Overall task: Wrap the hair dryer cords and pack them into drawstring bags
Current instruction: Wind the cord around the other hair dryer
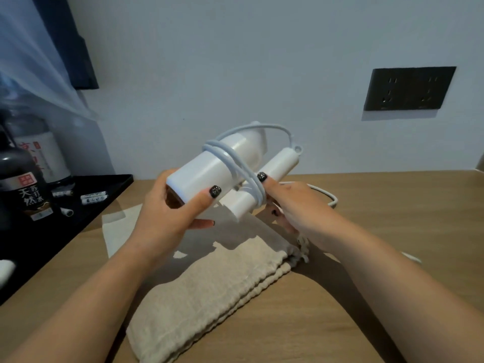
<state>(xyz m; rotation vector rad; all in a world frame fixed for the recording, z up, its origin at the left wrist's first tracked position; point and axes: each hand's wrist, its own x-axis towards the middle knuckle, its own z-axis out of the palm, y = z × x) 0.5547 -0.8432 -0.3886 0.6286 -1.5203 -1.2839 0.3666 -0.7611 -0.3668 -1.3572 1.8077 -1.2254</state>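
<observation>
Wooden table (379, 258), bags (209, 289) below: your left hand (167, 216) grips dryer (209, 169), right hand (293, 205) pinches cord (235, 163) mid-wrap; wind the slack next.

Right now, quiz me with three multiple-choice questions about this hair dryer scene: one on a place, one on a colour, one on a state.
1. Where do the drawstring bags lie?
A. On the black tray
B. On the wooden table, below the hands
C. On the wall

2. What colour is the hair dryer?
A. White
B. Red
C. Black

3. How is the cord?
A. Plugged into the wall socket
C. Partly looped around the dryer
B. Fully inside a bag

Answers: 1 B, the beige bags rest on the table. 2 A, its body is white. 3 C, loops circle barrel and handle, with slack on the table.
</observation>
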